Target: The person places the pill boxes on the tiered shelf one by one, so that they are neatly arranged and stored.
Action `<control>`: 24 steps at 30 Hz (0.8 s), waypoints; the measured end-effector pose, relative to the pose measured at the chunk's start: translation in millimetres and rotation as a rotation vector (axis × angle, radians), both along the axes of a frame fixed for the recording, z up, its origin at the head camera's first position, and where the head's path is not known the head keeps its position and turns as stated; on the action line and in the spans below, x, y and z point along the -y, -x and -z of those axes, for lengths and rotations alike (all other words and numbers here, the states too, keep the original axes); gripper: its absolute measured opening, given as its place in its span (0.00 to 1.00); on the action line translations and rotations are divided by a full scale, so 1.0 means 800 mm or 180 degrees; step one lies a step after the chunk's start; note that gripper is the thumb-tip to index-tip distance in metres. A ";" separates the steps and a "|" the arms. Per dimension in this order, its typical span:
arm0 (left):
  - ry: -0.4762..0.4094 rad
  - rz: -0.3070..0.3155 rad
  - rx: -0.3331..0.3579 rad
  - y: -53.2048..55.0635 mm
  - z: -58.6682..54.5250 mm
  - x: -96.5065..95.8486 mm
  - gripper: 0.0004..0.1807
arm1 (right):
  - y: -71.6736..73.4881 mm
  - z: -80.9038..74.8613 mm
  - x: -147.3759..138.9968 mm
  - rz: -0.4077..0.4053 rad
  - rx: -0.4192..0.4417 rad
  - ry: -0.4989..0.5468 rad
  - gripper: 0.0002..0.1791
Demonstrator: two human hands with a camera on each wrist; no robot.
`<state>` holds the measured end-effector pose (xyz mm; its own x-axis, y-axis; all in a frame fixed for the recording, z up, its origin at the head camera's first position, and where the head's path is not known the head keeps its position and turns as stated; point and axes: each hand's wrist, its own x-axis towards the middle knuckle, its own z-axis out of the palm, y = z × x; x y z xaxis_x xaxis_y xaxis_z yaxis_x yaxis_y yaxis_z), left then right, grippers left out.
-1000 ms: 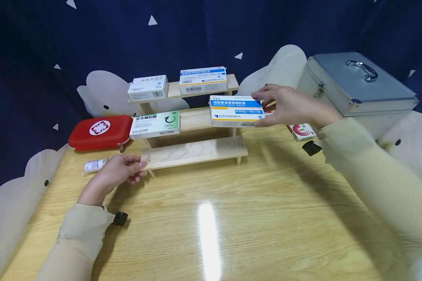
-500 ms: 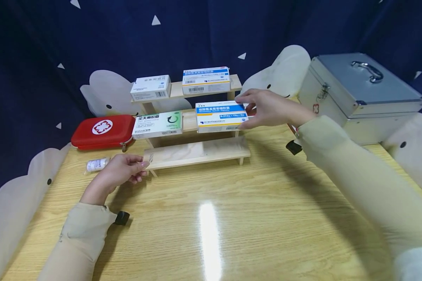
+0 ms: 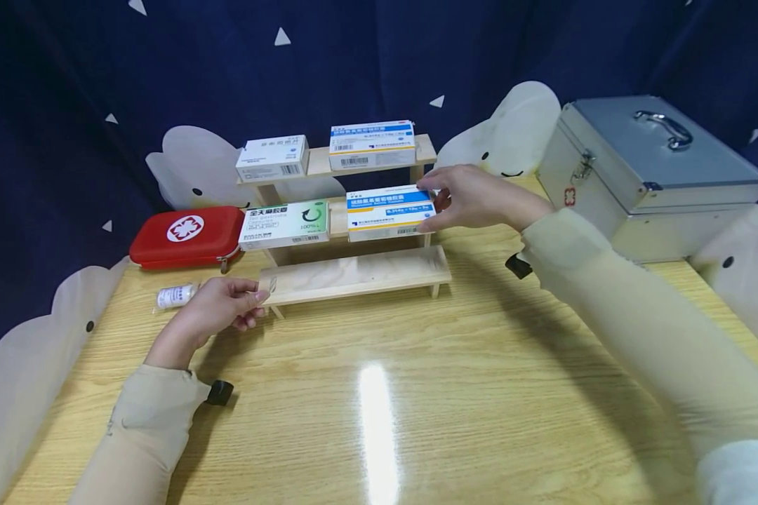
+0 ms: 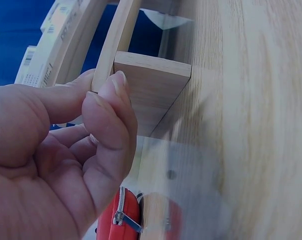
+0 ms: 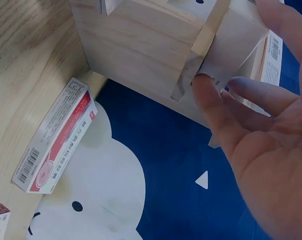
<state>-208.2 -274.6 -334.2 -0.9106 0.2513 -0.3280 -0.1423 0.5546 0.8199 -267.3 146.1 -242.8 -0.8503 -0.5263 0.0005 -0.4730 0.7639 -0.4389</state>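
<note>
My left hand (image 3: pixel 217 312) pinches the left end of the lowest tier of a stepped wooden display rack (image 3: pixel 360 272). In the left wrist view, the thumb and forefinger close on that board's edge (image 4: pixel 116 45). My right hand (image 3: pixel 470 198) grips the right end of a blue-and-white medicine box (image 3: pixel 385 214) lying over the right part of the middle tier. The right wrist view has the thumb at the box's lower edge and other fingers round its end. To its left on that tier lies a green-and-white medicine box (image 3: pixel 284 223).
Two more medicine boxes, a small white one (image 3: pixel 271 158) and a blue-striped one (image 3: pixel 373 146), lie on the top tier. A red first-aid case (image 3: pixel 158 245) and small white bottle (image 3: pixel 175 296) are left; a metal case (image 3: pixel 657 175) stands right. A red-and-white carton (image 5: pixel 56 140) lies beside the rack.
My right hand has brought the blue-and-white box leftward and slightly down onto the middle tier, beside the green-and-white one. The left hand keeps its pinch on the rack. The head view shifted slightly.
</note>
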 end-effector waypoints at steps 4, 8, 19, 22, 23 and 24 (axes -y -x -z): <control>0.0005 0.0002 0.0000 0.000 -0.001 0.000 0.21 | -0.003 -0.002 0.003 0.0021 -0.0056 -0.0110 0.41; 0.0042 -0.0012 0.0028 0.001 -0.001 0.001 0.22 | -0.006 -0.005 0.007 0.0059 -0.0127 -0.0355 0.40; 0.0044 -0.0010 0.0010 0.001 0.000 -0.001 0.23 | -0.005 -0.009 0.007 0.0071 -0.0083 -0.0597 0.38; 0.0041 -0.0001 0.0007 0.000 -0.001 -0.002 0.23 | -0.005 -0.008 0.005 0.0042 -0.0060 -0.0600 0.36; 0.0040 0.0003 0.0008 0.000 -0.001 -0.002 0.23 | -0.005 -0.008 0.004 0.0024 -0.0066 -0.0599 0.36; 0.0042 -0.0001 0.0012 0.000 -0.001 -0.001 0.23 | -0.005 -0.009 0.004 0.0004 -0.0069 -0.0601 0.36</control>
